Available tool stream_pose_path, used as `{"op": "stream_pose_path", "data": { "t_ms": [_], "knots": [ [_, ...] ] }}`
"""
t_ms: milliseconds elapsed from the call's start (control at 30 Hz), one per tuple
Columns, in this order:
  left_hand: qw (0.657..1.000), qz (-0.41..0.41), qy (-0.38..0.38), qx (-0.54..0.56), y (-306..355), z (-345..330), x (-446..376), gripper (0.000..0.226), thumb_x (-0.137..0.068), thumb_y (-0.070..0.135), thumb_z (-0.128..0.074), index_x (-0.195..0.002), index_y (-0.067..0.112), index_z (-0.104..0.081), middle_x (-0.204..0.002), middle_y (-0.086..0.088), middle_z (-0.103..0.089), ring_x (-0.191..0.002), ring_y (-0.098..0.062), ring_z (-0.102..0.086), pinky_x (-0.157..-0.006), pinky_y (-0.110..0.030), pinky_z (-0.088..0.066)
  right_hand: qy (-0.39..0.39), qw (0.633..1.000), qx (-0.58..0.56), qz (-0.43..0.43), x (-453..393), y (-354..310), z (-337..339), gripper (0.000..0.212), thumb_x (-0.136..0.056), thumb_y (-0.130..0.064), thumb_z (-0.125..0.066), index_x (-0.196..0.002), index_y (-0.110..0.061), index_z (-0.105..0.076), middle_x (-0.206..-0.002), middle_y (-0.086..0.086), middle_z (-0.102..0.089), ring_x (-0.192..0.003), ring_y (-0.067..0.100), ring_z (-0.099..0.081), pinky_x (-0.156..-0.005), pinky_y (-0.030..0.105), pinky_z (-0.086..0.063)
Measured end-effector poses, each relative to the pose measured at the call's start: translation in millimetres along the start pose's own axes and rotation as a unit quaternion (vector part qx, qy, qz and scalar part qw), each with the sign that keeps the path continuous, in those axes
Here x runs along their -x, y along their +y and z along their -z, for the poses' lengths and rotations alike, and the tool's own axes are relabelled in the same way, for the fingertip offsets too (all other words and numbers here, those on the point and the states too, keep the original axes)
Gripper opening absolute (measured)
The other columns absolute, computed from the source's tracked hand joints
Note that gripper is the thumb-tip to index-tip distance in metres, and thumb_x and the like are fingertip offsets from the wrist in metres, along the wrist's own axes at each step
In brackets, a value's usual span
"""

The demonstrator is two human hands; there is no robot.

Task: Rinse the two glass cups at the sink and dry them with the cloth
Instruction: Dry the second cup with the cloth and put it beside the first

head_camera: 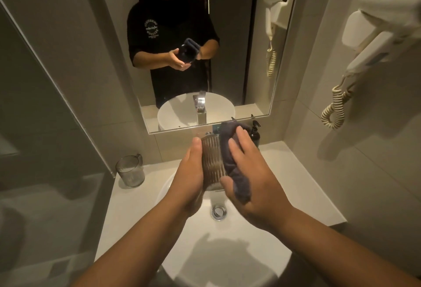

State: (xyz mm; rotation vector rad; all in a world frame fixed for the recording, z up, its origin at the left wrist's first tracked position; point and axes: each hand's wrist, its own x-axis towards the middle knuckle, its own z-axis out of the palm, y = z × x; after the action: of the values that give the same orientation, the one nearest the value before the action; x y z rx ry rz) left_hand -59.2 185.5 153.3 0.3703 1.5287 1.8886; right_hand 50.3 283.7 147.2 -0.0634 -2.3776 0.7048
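A tiled bathroom, seen from my head camera: a wall mirror (pixel 182 47) hangs above a white counter (pixel 303 172) that carries one round white basin (pixel 227 241) with a single chrome drain plug (pixel 219 212) at its bottom. One white hair dryer (pixel 378 36) with a coiled cord is mounted on the right wall, and the mirror repeats it, along with the chrome tap and my own reflection in a black shirt. I count two glass cups. The ribbed glass cup (pixel 213 163) is held above the basin, lying on its side between my hands; my left hand (pixel 190 177) grips it from the left, thumb on top and fingers curled under it. My right hand (pixel 248 177) presses one dark grey cloth (pixel 230 157) against the cup's right side, fingers straight over the fabric, thumb pinching its lower end. The second, a clear glass mug (pixel 130 171) with a handle, stands upright on the counter's left corner, well apart from my hands. One dark pump bottle (pixel 255 135) stands against the back wall, just behind the cloth.
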Motion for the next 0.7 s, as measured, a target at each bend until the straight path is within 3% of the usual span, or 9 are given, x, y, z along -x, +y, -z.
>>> {"op": "stream_pose_path", "data": {
  "t_ms": [100, 200, 333, 400, 467, 600, 700],
  "knots": [
    [1.000, -0.014, -0.005, -0.009, -2.0, -3.3, 3.9, 0.061, -0.097, 0.064, -0.025, -0.124, 0.025, -0.064, -0.115, -0.005, -0.076, -0.106, -0.018, -0.073, -0.086, -0.035, -0.055, -0.004, 0.990, 0.110, 0.092, 1.9, 0.8, -4.1, 0.067, -0.090, -0.036, -0.058, -0.142, 0.000, -0.038, -0.155, 0.021, -0.025, -0.147, 0.034, -0.015, -0.115, 0.048, -0.029],
    [0.999, -0.006, -0.011, 0.031, -1.0, -7.2, 10.4, 0.063, -0.091, 0.069, -0.030, -0.119, 0.028, -0.069, -0.113, -0.001, -0.077, -0.110, -0.020, -0.071, -0.087, -0.035, -0.055, 0.003, 0.989, 0.103, 0.109, 3.3, -4.0, -7.2, 0.064, -0.089, -0.033, -0.059, -0.141, 0.000, -0.041, -0.154, 0.021, -0.027, -0.147, 0.033, -0.016, -0.114, 0.048, -0.031],
    [0.996, 0.033, -0.004, 0.077, -4.4, -1.7, 13.0, 0.070, -0.096, 0.069, -0.027, -0.112, 0.017, -0.071, -0.099, -0.012, -0.078, -0.090, -0.027, -0.077, -0.079, -0.040, -0.056, 0.006, 0.995, -0.104, -0.010, 4.7, -6.0, -2.1, 0.063, -0.092, -0.039, -0.047, -0.148, -0.020, -0.025, -0.161, 0.000, -0.017, -0.147, 0.012, -0.016, -0.116, 0.037, -0.030],
    [0.992, 0.056, -0.005, 0.111, -3.3, 1.9, 13.0, 0.080, -0.092, 0.076, -0.026, -0.122, 0.014, -0.067, -0.112, -0.017, -0.075, -0.100, -0.033, -0.074, -0.088, -0.046, -0.055, -0.002, 0.979, -0.195, -0.061, 1.1, -7.1, 0.2, 0.061, -0.091, -0.043, -0.042, -0.147, -0.031, -0.021, -0.161, -0.009, -0.015, -0.146, 0.002, -0.015, -0.116, 0.030, -0.027],
    [0.990, 0.063, -0.023, 0.125, -1.1, 3.2, 12.5, 0.084, -0.091, 0.078, -0.024, -0.129, 0.014, -0.064, -0.122, -0.019, -0.071, -0.111, -0.036, -0.070, -0.097, -0.050, -0.051, -0.001, 0.975, -0.211, -0.071, -2.4, -7.8, 1.2, 0.060, -0.091, -0.044, -0.041, -0.147, -0.033, -0.021, -0.160, -0.009, -0.016, -0.145, 0.000, -0.016, -0.116, 0.028, -0.026],
    [0.999, 0.007, 0.034, 0.006, 5.9, -2.7, 10.9, 0.062, -0.100, 0.063, -0.022, -0.109, 0.022, -0.068, -0.096, -0.005, -0.080, -0.086, -0.015, -0.077, -0.078, -0.036, -0.056, 0.000, 0.999, -0.043, 0.002, -4.6, -4.7, 1.9, 0.066, -0.091, -0.042, -0.047, -0.148, -0.016, -0.026, -0.160, 0.004, -0.019, -0.148, 0.018, -0.017, -0.113, 0.043, -0.034],
    [0.998, -0.009, 0.054, -0.017, 4.3, -6.5, 13.1, 0.061, -0.102, 0.061, -0.021, -0.111, 0.025, -0.070, -0.097, -0.001, -0.080, -0.089, -0.012, -0.076, -0.077, -0.033, -0.055, -0.010, 0.990, 0.100, 0.096, -3.9, -1.6, -2.8, 0.063, -0.091, -0.035, -0.054, -0.142, -0.002, -0.040, -0.155, 0.019, -0.027, -0.147, 0.032, -0.017, -0.113, 0.048, -0.033]
  ]
}}
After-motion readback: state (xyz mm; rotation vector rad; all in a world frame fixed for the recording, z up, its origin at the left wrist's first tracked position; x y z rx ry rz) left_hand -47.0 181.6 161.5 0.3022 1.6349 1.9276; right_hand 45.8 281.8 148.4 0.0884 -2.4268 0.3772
